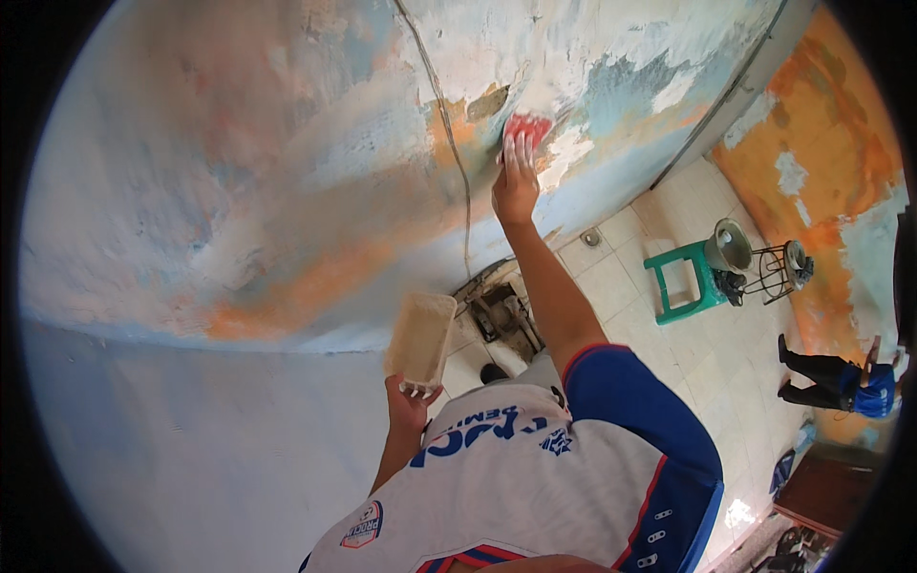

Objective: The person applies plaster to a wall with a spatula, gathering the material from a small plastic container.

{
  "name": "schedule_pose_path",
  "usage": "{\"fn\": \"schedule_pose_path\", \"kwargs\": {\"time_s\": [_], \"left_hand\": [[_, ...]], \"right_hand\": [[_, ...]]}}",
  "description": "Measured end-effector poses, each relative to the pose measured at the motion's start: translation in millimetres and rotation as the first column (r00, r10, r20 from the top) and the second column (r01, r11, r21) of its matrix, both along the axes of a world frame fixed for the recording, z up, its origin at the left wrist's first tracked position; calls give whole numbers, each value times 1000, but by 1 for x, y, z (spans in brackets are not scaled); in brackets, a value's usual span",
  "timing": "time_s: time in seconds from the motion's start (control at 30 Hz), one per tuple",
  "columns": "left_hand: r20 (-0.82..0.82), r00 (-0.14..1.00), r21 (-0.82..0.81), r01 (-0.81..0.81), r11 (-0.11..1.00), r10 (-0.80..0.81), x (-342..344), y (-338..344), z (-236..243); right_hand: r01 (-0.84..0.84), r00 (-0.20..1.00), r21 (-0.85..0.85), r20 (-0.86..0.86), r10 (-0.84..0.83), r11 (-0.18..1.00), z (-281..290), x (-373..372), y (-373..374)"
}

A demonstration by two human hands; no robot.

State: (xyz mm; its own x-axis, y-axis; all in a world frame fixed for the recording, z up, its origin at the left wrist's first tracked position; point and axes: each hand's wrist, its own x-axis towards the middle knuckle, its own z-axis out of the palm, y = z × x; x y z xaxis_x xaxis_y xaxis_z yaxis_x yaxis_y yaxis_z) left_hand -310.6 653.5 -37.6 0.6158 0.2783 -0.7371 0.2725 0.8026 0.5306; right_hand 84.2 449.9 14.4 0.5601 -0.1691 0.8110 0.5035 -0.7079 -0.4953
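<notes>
I locate the red pad [528,127] at about 12 o'clock from the frame centre, lying flat against the mottled wall [287,162]. The pad shows only as a red patch above the fingertips; I cannot tell its exact kind.

The right hand [516,181] sits directly at 6 o'clock of the pad and touches it. Its fingers are extended and spread flat, pressing the pad onto the plaster rather than curling around it. The right forearm runs from the hand down toward 5 o'clock to a blue sleeve.

The left hand [408,406] is well apart from the pad, at about 7 o'clock from it. This hand is closed around the lower edge of a pale rectangular tray [421,337], which stands tilted with its open face toward the camera. The tray is between the two hands in height, nearer the left one.

A thin cable [457,153] runs down the wall just at 9 o'clock of the right hand. The wall surface shows peeling blue, orange and white layers.

At 3 o'clock of the frame, a green stool [680,282] stands on the tiled floor [707,353], with a small metal stand [776,270] just beside it. Another person [841,380] appears at 4 o'clock near the orange wall.
</notes>
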Motion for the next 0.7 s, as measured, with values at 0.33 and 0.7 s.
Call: {"fn": "schedule_pose_path", "kwargs": {"time_s": [0.33,0.7], "left_hand": [[-43,999,14,15,1000,-14,-12,-2,-6],[-7,1000,16,-4,1000,4,-9,0,-2]], "right_hand": [[44,991,189,119,-68,981,62,-42,-57],[-145,975,9,-166,145,989,-64,-83,-19]]}}
